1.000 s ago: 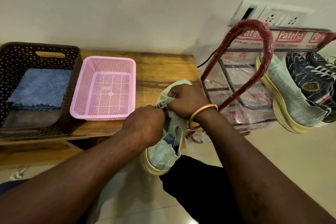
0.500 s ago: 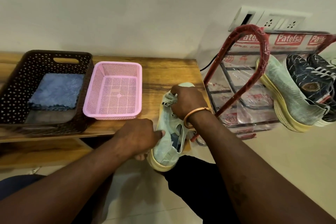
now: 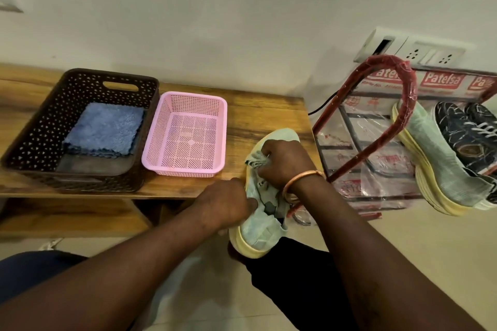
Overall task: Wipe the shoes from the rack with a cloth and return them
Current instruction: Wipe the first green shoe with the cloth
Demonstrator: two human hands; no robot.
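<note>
A pale green shoe (image 3: 259, 226) with a yellow sole lies lengthwise over the front right edge of the wooden bench, its heel toward me. My left hand (image 3: 228, 203) grips its side near the opening. My right hand (image 3: 285, 162), with a copper bangle at the wrist, presses a bunched grey-green cloth (image 3: 255, 160) onto the shoe's upper. The red shoe rack (image 3: 387, 126), wrapped in printed plastic, stands at the right. On it rest the matching green shoe (image 3: 441, 164) and dark patterned sneakers (image 3: 468, 134).
A brown perforated basket (image 3: 45, 121) holding folded blue cloths (image 3: 105, 129) sits on the wooden bench (image 3: 263, 113), with a pink basket (image 3: 185, 131) beside it. White wall sockets (image 3: 419, 50) and a black cable are behind the rack. Beige tiled floor lies below.
My left hand slid from the laces down to the shoe's side and holds it there. My right hand stays on the shoe's upper with the cloth. The view has shifted slightly.
</note>
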